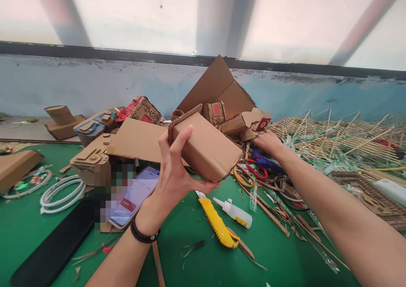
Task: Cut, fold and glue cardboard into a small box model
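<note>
My left hand [173, 172] grips a folded brown corrugated cardboard piece [207, 149], holding it tilted above the green table [196, 261]; a black bead bracelet sits on that wrist. My right hand [268, 143] reaches far across the table into the cardboard pile, its fingers resting on or beside a small cardboard piece with a red patch [258, 122]. Those fingers are partly hidden, so their grip is unclear. A blue glue gun [266, 162] lies just below that hand.
A yellow box cutter [218, 223] and a small white glue bottle [233, 211] lie under the held piece. A phone [135, 196], red-handled scissors [253, 170], white cable coils [60, 194], cardboard models [95, 128] and a heap of bamboo sticks [342, 141] crowd the table.
</note>
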`<control>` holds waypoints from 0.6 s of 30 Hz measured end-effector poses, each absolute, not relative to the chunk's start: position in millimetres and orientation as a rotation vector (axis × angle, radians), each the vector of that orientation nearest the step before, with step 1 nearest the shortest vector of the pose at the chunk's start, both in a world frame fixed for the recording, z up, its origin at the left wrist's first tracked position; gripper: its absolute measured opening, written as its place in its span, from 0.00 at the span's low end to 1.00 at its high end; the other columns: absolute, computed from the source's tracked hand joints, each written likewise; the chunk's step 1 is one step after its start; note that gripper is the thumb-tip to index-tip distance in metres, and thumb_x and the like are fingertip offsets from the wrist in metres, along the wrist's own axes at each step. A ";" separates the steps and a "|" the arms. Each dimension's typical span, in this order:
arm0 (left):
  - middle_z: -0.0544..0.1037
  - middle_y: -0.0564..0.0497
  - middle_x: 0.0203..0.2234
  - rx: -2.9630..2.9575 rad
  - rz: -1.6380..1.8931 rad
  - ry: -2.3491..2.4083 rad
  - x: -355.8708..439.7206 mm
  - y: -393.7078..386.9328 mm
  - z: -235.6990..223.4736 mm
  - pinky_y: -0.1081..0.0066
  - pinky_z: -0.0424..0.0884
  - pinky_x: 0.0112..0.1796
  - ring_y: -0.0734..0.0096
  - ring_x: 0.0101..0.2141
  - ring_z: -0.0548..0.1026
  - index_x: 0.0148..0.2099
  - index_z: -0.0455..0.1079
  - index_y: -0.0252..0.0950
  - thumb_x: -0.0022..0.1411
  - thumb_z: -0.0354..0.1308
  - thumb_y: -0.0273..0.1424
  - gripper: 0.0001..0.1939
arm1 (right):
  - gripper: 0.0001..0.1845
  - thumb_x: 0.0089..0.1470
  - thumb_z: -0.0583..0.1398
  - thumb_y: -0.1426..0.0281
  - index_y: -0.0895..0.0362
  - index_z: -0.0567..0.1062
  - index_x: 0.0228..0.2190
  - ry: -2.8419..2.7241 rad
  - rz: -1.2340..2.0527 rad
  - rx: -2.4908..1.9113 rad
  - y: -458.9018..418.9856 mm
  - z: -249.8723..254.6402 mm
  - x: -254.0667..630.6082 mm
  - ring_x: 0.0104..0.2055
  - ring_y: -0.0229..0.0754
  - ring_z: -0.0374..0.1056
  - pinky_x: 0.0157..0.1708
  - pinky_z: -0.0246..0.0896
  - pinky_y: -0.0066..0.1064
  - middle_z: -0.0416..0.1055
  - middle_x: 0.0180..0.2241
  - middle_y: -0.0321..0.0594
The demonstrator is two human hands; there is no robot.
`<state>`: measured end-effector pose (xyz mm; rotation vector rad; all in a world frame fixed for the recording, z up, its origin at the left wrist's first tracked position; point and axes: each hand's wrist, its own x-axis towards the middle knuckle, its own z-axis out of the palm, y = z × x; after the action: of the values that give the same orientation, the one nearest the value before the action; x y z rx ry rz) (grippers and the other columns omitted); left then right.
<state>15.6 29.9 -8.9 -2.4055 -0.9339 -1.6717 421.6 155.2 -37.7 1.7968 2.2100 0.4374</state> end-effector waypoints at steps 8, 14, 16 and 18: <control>0.56 0.37 0.66 -2.393 -1.724 -0.964 20.2 28.1 -6.6 0.45 0.72 0.60 0.38 0.66 0.62 0.78 0.46 0.49 0.35 0.85 0.43 0.74 | 0.14 0.63 0.57 0.76 0.57 0.83 0.44 2.279 0.499 1.701 147.8 -35.4 433.1 0.44 0.53 0.80 0.41 0.70 0.38 0.84 0.41 0.55; 0.55 0.36 0.68 -2.419 -1.698 -0.994 18.8 28.4 -8.2 0.45 0.72 0.59 0.37 0.66 0.61 0.78 0.43 0.51 0.36 0.84 0.46 0.75 | 0.12 0.65 0.58 0.69 0.56 0.80 0.45 2.488 0.613 1.804 132.5 -11.7 447.0 0.53 0.56 0.75 0.42 0.69 0.38 0.81 0.50 0.55; 0.55 0.37 0.67 -2.429 -1.690 -1.012 19.6 27.4 -8.2 0.45 0.72 0.60 0.36 0.66 0.61 0.78 0.43 0.52 0.36 0.85 0.46 0.75 | 0.09 0.64 0.59 0.66 0.54 0.78 0.41 2.644 0.605 2.128 123.8 -3.6 445.4 0.46 0.54 0.77 0.41 0.69 0.38 0.81 0.44 0.51; 0.55 0.38 0.66 -2.433 -1.699 -1.036 21.2 26.1 -7.9 0.43 0.71 0.60 0.36 0.66 0.62 0.78 0.43 0.53 0.35 0.86 0.44 0.76 | 0.07 0.62 0.60 0.63 0.52 0.75 0.38 2.761 0.429 2.551 112.4 3.2 438.9 0.37 0.50 0.77 0.38 0.68 0.38 0.80 0.36 0.44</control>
<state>21.2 26.1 -7.9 -2.4330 -1.0356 -1.6989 438.9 112.4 3.2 2.5512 2.7614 0.4294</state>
